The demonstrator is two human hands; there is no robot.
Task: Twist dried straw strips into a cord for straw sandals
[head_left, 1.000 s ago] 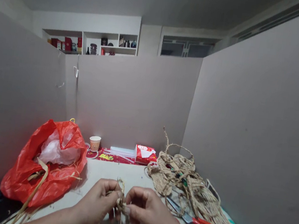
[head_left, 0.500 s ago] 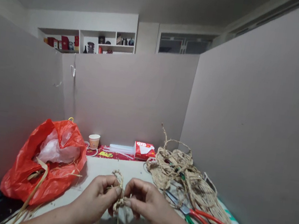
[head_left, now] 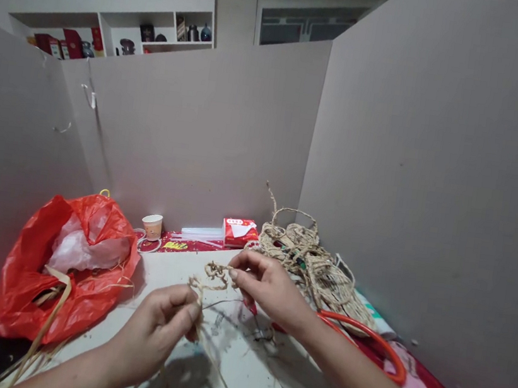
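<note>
A small piece of twisted straw cord (head_left: 216, 271) hangs in loops between my two hands above the table. My left hand (head_left: 163, 324) pinches its near end, from which a thin strand trails down toward the front edge. Farther forward and to the right, my right hand (head_left: 264, 284) grips the cord's other side between thumb and fingers. Behind my right hand lies a heap of braided straw rope (head_left: 324, 276). The red handle of a tool (head_left: 392, 358) shows past my right forearm; its blades are hidden.
At the left sits a red plastic bag (head_left: 77, 304) holding white plastic and straw strips. A paper cup (head_left: 152, 228), clear tubes (head_left: 201, 233) and a red tissue pack (head_left: 238, 233) stand along the back. Grey partitions (head_left: 191, 128) enclose the table (head_left: 236, 369), which bears straw scraps.
My hands have moved apart, the right one forward, stretching the cord's loops between them. The view has shifted down and to the right and tilted.
</note>
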